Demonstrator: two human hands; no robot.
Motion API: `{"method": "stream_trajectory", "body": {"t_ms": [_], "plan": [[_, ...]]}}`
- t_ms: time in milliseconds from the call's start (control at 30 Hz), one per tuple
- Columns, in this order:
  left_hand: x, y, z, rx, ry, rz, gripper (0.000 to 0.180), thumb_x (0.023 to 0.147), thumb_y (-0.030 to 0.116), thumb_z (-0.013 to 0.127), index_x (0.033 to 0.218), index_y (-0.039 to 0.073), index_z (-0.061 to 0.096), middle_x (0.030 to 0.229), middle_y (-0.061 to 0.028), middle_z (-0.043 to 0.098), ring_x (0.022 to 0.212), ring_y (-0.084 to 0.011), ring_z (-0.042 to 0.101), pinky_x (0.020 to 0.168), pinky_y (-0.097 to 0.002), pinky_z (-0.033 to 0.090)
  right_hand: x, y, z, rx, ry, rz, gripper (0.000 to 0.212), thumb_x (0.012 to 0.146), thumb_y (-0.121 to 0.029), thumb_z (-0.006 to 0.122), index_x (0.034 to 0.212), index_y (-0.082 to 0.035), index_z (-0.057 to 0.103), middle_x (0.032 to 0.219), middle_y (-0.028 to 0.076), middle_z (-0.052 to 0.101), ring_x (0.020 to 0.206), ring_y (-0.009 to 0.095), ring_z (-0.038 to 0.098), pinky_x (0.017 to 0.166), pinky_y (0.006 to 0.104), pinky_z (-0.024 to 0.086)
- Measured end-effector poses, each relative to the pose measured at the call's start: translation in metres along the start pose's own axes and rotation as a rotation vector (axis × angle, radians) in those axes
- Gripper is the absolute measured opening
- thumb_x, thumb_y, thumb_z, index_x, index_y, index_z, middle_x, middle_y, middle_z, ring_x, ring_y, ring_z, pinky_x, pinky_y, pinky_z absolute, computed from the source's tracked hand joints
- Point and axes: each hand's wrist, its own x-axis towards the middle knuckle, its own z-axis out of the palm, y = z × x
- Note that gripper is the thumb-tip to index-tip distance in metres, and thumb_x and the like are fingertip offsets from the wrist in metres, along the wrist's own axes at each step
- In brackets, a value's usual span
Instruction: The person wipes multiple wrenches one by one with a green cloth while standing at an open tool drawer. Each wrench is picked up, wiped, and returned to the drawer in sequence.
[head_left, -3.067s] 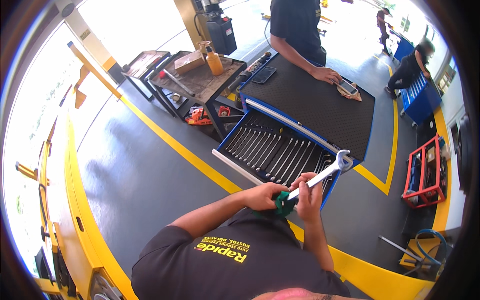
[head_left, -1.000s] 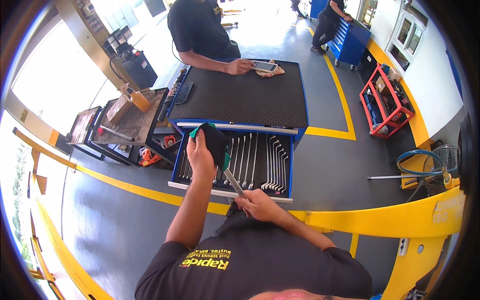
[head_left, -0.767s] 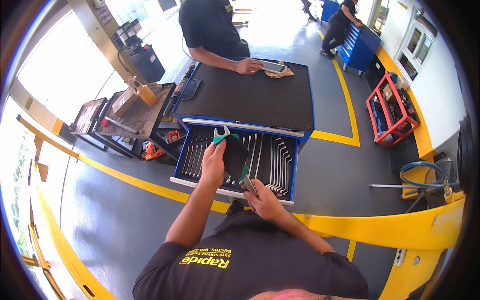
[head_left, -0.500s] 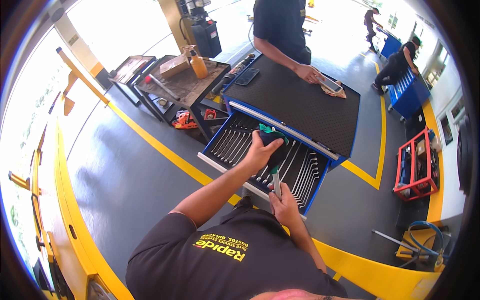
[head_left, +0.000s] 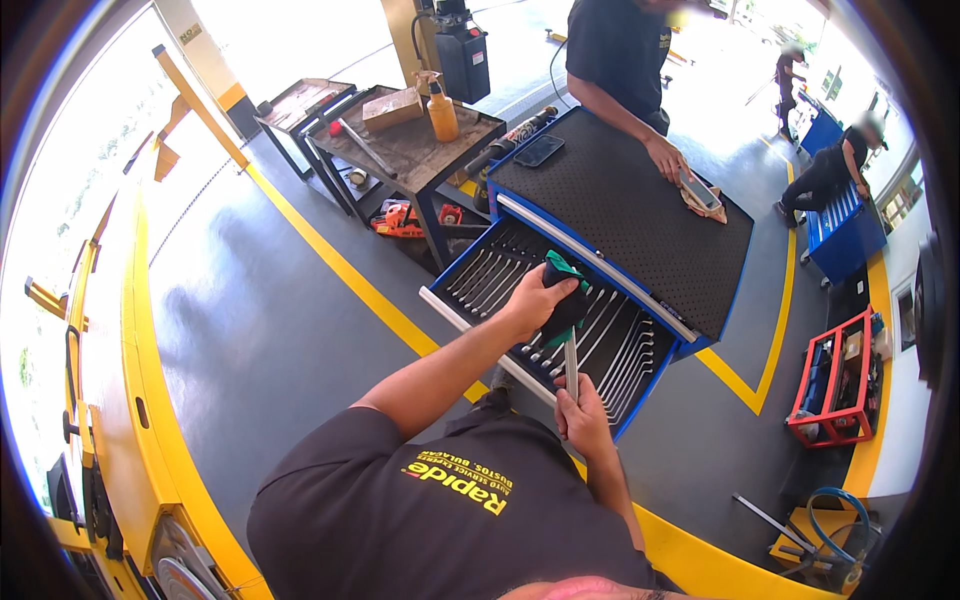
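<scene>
Dark cloth with green edges (head_left: pixel 565 312) is bunched in my left hand (head_left: pixel 537 300), whose fingers close around it over the upper end of a silver wrench (head_left: pixel 571 362). Lower down, my right hand (head_left: pixel 584 415) grips the same wrench by its other end. The wrench stands nearly upright, its bare shank showing between my hands, both ends hidden. Beneath my hands is a pulled-out drawer (head_left: pixel 450 312) of a blue tool cabinet. Silver wrenches (head_left: pixel 630 362) lie in rows of graded size on its black liner.
On the cabinet's black top (head_left: pixel 620 225) lies a phone (head_left: pixel 540 151). Across it, a co-worker's hand (head_left: pixel 664 158) touches a grey rectangular object on a cloth (head_left: pixel 701 192). A worn cart (head_left: pixel 425 165) with an orange spray bottle (head_left: pixel 442 115) stands left; a red rack (head_left: pixel 835 380) stands right.
My view has turned, so the cabinet and carts sit further right and lower. Slightly more of the wrench's shank shows between the cloth and my right hand. Both hands keep their grip.
</scene>
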Motion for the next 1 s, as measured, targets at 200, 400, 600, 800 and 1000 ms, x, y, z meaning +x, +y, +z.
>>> {"method": "stream_trajectory", "body": {"t_ms": [200, 400, 600, 800, 1000], "plan": [[0.012, -0.001, -0.024, 0.037, 0.171, -0.06, 0.021, 0.097, 0.026, 0.068, 0.103, 0.006, 0.066, 0.091, -0.0026, 0.069, 0.075, -0.0125, 0.065, 0.066, -0.0292, 0.054, 0.006, 0.012, 0.001, -0.099, -0.03, 0.026, 0.017, 0.103, -0.011, 0.051, 0.117, -0.002, 0.049, 0.062, -0.001, 0.047, 0.049, 0.007, 0.044, 0.045, 0.0243, 0.035], [0.005, -0.019, -0.025, -0.059, 0.075, 0.027, 0.023, 0.094, 0.025, 0.072, 0.108, 0.007, 0.065, 0.093, -0.0024, 0.07, 0.077, -0.013, 0.066, 0.069, -0.0311, 0.056, 0.01, 0.011, -0.001, -0.113, -0.054, 0.088, 0.018, 0.101, -0.011, 0.053, 0.117, -0.002, 0.052, 0.062, -0.002, 0.05, 0.049, 0.008, 0.047, 0.045, 0.0248, 0.037], [0.042, -0.007, -0.08, -0.144, 0.519, -0.007, 0.034, 0.093, 0.029, 0.071, 0.109, 0.001, 0.06, 0.092, -0.0088, 0.065, 0.07, -0.0192, 0.064, 0.059, -0.0348, 0.054, 0.013, 0.015, -0.004, -0.506, 0.03, -0.014, 0.02, 0.096, -0.02, 0.062, 0.107, -0.002, 0.064, 0.071, 0.009, 0.065, 0.067, 0.019, 0.064, 0.064, 0.0353, 0.049], [0.024, -0.012, -0.117, 0.041, 0.433, -0.014, 0.029, 0.091, 0.028, 0.072, 0.096, 0.001, 0.062, 0.087, -0.0087, 0.066, 0.067, -0.0183, 0.066, 0.057, -0.0334, 0.055, 0.013, 0.068, -0.025, 0.052, 0.192, 0.165, 0.016, 0.094, -0.013, 0.066, 0.102, -0.001, 0.059, 0.078, 0.001, 0.055, 0.062, 0.009, 0.052, 0.057, 0.025, 0.043], [-0.017, -0.118, -0.052, 0.455, -0.033, -0.366, 0.035, 0.09, 0.027, 0.074, 0.109, 0.001, 0.062, 0.096, -0.008, 0.068, 0.081, -0.0143, 0.064, 0.071, -0.0289, 0.052, 0.066, 0.103, -0.009, 0.177, 0.101, 0.237, 0.026, 0.089, -0.007, 0.066, 0.107, -0.006, 0.047, 0.077, 0.004, 0.054, 0.057, 0.012, 0.053, 0.052, 0.0284, 0.043]]}}
